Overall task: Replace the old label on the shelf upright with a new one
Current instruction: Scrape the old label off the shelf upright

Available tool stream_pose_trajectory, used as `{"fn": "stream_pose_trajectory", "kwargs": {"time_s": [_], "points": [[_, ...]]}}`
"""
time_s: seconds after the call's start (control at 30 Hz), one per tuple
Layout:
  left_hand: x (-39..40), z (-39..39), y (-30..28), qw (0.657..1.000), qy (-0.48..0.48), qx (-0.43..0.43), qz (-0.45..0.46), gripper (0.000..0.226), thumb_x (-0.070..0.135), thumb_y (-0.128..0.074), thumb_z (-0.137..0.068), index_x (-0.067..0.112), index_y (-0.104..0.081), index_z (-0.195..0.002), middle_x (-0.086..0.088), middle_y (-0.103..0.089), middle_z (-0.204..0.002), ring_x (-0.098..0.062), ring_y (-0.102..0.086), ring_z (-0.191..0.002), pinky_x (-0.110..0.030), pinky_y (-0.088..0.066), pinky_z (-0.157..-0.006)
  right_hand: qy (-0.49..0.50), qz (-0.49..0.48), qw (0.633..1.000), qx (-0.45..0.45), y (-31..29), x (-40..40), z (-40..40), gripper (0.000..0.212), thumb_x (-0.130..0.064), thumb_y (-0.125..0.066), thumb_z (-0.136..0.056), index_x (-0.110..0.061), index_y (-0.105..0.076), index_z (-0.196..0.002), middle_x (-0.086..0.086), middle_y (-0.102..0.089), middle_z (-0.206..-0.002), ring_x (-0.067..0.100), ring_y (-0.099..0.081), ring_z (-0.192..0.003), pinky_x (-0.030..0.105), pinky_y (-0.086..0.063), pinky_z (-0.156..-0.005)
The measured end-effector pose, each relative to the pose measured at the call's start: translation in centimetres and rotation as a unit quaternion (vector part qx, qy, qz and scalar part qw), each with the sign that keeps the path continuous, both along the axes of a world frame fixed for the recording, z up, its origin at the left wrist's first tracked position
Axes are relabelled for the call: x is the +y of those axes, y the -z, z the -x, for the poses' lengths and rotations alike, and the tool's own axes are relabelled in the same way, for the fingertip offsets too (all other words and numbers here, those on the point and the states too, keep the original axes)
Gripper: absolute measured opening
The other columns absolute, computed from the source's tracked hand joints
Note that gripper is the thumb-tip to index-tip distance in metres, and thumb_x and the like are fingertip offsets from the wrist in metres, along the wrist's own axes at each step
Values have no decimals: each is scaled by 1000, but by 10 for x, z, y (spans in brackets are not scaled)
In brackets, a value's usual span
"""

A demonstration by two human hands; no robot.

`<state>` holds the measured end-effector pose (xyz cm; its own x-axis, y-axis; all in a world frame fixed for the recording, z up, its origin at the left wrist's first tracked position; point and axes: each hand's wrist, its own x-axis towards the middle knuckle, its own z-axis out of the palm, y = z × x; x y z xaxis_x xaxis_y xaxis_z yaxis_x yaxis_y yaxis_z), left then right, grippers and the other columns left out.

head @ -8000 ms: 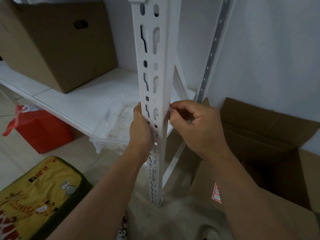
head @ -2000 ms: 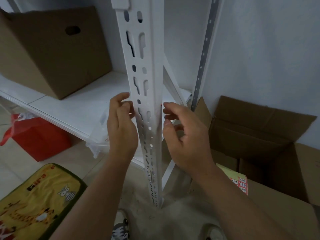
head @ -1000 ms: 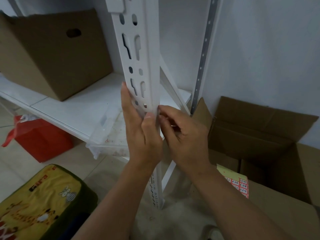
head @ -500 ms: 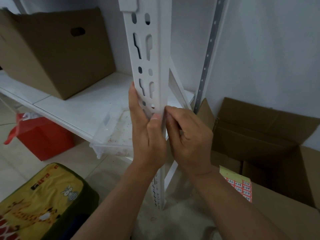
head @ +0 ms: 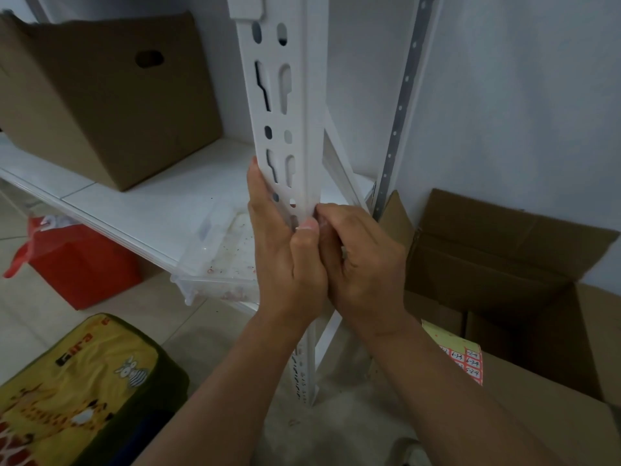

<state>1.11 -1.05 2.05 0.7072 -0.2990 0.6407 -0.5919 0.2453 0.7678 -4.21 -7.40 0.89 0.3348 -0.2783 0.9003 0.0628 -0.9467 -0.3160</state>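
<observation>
Both hands meet on the white slotted shelf upright, which stands at the scene's centre, just above the shelf board. The left hand lies flat against the upright's left face, fingers pointing up, its thumb pressed on the near corner edge. The right hand curls in from the right, fingertips bunched against that same corner beside the left thumb; its grip is narrow, but whether a label sits under it cannot be told. A sheet of red labels lies on the open cardboard box at the right, near the right forearm.
</observation>
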Motion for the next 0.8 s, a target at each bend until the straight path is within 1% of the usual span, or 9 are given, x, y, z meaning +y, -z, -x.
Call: {"fn": "stream_pose_trajectory", "kwargs": {"time_s": [0.07, 0.1, 0.2, 0.33, 0.47, 0.57, 0.7, 0.73, 0.8], "points": [[0, 1, 0, 1000, -4, 2, -1, 75, 31, -34, -84, 15, -6, -152, -11, -22, -158, -14, -34, -139, -27, -39, -109, -2, 0, 1000, 2, 0, 0, 0, 16, -8, -66, -88, 3, -69, -100, 12, -71, -90, 16, -65, -80, 26, -54, -69], [-1, 0, 0, 1000, -2, 2, -1, 75, 30, -34, -84, 15, -6, -152, -11, -21, -158, -13, -33, -140, -28, -39, -109, -3, 0, 1000, 2, -1, 0, 0, 16, -8, -65, -89, 3, -69, -100, 12, -71, -89, 16, -64, -79, 26, -54, -69], [-1, -1, 0, 1000, 3, 0, 3, 73, 30, -34, -84, 19, -5, -150, -13, -20, -158, -22, -33, -141, -45, -40, -109, -5, 0, 1000, 6, -2, -1, 0, 20, -12, -58, -93, 3, -70, -99, 11, -70, -89, 17, -65, -77, 28, -53, -66], [-1, -2, 0, 1000, 22, 12, 17, 71, 32, -34, -82, 23, -7, -148, -15, -19, -159, -30, -33, -141, -53, -42, -106, -10, 7, 1000, 12, -4, -2, 2, 23, -14, -54, -95, 3, -69, -99, 11, -70, -87, 19, -65, -75, 29, -52, -64], [-1, -3, 1, 999, 30, 31, 23, 68, 35, -34, -82, 29, -9, -145, -12, -20, -158, -31, -33, -141, -55, -40, -107, -8, 26, 999, 19, -6, -4, 3, 24, -14, -53, -96, 3, -69, -98, 12, -69, -87, 22, -65, -72, 33, -53, -61], [-1, -4, 0, 998, 38, 47, 24, 68, 38, -34, -82, 31, -10, -145, -13, -23, -157, -32, -36, -139, -54, -42, -107, -1, 67, 997, 37, -6, -7, 5, 24, -15, -53, -96, 3, -68, -99, 13, -70, -88, 25, -65, -68, 34, -54, -58], [0, -3, 0, 996, 56, 59, 35, 73, 35, -35, -79, 25, -11, -147, -5, -22, -159, -19, -33, -142, -43, -39, -112, 10, 100, 994, 53, -5, -10, 5, 19, -11, -58, -93, 3, -68, -101, 14, -70, -89, 26, -65, -67, 35, -55, -56], [0, -4, 0, 996, 55, 60, 36, 73, 35, -35, -79, 25, -11, -147, -5, -22, -159, -20, -34, -141, -46, -39, -112, 13, 105, 993, 50, -4, -11, 5, 19, -11, -57, -93, 3, -68, -101, 14, -70, -90, 26, -66, -67, 34, -56, -57], [0, -5, 0, 996, 57, 64, 39, 74, 34, -35, -78, 24, -12, -148, -4, -22, -158, -22, -33, -142, -51, -37, -112, 10, 88, 995, 35, -2, -12, 4, 19, -9, -57, -93, 3, -69, -101, 14, -71, -91, 24, -67, -73, 29, -57, -66]]}}
